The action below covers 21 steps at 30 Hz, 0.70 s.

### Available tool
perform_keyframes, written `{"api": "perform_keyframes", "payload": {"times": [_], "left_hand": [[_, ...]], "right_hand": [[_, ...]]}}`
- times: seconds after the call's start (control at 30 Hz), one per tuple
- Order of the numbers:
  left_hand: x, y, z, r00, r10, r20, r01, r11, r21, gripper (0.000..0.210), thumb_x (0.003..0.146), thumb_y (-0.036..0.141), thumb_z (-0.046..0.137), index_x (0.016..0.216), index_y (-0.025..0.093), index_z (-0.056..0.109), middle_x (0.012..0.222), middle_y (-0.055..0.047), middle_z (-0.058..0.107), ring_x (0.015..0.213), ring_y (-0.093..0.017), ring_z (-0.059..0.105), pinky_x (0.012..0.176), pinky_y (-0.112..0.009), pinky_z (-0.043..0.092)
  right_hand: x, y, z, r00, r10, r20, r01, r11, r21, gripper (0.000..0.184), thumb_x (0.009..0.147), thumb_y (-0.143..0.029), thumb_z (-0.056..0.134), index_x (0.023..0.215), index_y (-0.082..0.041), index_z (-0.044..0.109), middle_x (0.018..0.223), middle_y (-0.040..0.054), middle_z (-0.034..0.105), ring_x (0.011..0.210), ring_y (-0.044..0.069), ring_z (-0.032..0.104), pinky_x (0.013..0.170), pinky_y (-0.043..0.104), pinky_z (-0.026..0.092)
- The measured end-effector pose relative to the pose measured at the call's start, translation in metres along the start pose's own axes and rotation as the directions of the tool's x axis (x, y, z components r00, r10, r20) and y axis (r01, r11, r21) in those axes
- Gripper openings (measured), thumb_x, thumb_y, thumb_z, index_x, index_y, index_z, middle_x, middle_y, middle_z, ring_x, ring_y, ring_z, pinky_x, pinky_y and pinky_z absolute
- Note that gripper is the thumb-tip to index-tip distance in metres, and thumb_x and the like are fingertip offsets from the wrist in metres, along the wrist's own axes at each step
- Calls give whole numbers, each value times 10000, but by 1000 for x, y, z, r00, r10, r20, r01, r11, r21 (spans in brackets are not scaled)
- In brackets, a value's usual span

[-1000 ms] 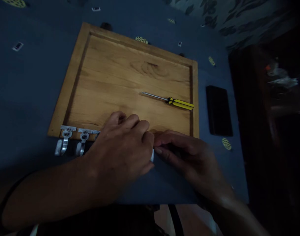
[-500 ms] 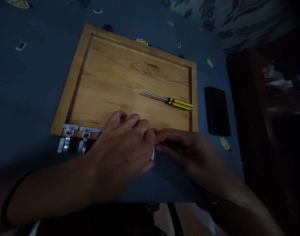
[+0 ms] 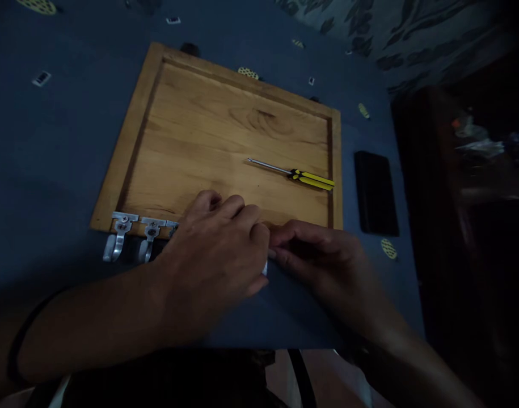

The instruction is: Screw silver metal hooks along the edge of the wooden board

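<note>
A wooden panel with a raised frame [image 3: 134, 127] lies on the blue cloth. Along its near edge sit metal hooks on screwed plates, one at the left corner [image 3: 122, 229] and another beside it [image 3: 151, 232]; a third plate runs under my left hand. My left hand [image 3: 216, 255] is closed over the near edge, its fingers curled round something mostly hidden, with a small white bit showing below. My right hand [image 3: 314, 255] pinches at the near edge just right of it, fingertips meeting the left hand. What it pinches cannot be made out.
On the panel rests a screwdriver with a yellow and black handle [image 3: 312, 179], its tip pointing left. A flat black rectangular object [image 3: 376, 192] lies to the right of the panel. Dark shelving [image 3: 476, 170] stands at far right.
The whole view has shifted slightly. Both hands stay at the same spot on the panel's near edge, with hardly any finger movement.
</note>
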<state>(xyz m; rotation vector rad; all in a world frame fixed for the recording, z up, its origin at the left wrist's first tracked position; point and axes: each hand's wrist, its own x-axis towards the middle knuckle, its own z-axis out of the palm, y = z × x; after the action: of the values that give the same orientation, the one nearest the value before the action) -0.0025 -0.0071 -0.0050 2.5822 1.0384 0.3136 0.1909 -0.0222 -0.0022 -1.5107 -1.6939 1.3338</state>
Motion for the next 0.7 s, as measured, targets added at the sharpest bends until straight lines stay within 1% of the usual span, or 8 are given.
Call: {"api": "perform_keyframes", "payload": {"times": [0.1, 0.27, 0.4, 0.5, 0.6, 0.7], "left_hand": [[-1, 0, 0, 999, 4, -32, -5, 1000, -15, 289, 868, 417, 748, 876, 149, 641, 914, -53, 657, 965, -284, 617, 881, -474, 425], [-1, -1, -1, 1000, 7, -1, -7, 999, -33, 269, 853, 381, 769, 872, 150, 633, 922, -48, 655, 961, -284, 623, 876, -484, 434], [-2, -1, -2, 1000, 8, 2, -8, 1000, -8, 275, 858, 388, 763, 881, 140, 644, 940, -60, 660, 978, -296, 626, 887, -501, 440], [-2, -1, -2, 1000, 5, 8, -5, 1000, 3, 261, 864, 381, 753, 883, 141, 652, 943, -64, 665, 979, -297, 626, 880, -495, 440], [-1, -1, -2, 1000, 14, 6, -14, 1000, 7, 255, 864, 377, 754, 898, 144, 657, 951, -63, 667, 983, -294, 623, 876, -484, 434], [-1, -1, -1, 1000, 17, -4, -17, 1000, 9, 253, 858, 375, 763, 908, 149, 660, 946, -55, 664, 989, -291, 619, 880, -473, 424]], "right_hand": [[-3, 3, 2, 999, -34, -32, 34, 999, -24, 50, 851, -227, 732, 802, -234, 733, 790, -8, 758, 754, 148, 718, 743, 258, 589], [-5, 7, 1, 996, -77, -36, 75, 996, -55, 47, 878, -241, 720, 860, -245, 763, 852, -2, 788, 791, 160, 737, 769, 273, 599], [-10, 10, 3, 987, -119, -109, 108, 989, -106, 79, 900, -245, 708, 943, -266, 771, 911, -1, 796, 849, 172, 745, 804, 297, 607], [-17, 16, 5, 968, -203, -149, 177, 969, -174, 123, 919, -219, 689, 997, -282, 760, 909, -3, 778, 835, 165, 731, 782, 304, 607], [-23, 24, 7, 937, -327, -124, 287, 922, -260, 239, 927, -162, 665, 1102, -307, 739, 897, -8, 744, 811, 144, 712, 749, 282, 599], [-26, 30, 9, 905, -408, -119, 353, 879, -321, 330, 931, -119, 646, 1199, -301, 712, 923, 5, 721, 828, 130, 709, 734, 251, 593]]}}
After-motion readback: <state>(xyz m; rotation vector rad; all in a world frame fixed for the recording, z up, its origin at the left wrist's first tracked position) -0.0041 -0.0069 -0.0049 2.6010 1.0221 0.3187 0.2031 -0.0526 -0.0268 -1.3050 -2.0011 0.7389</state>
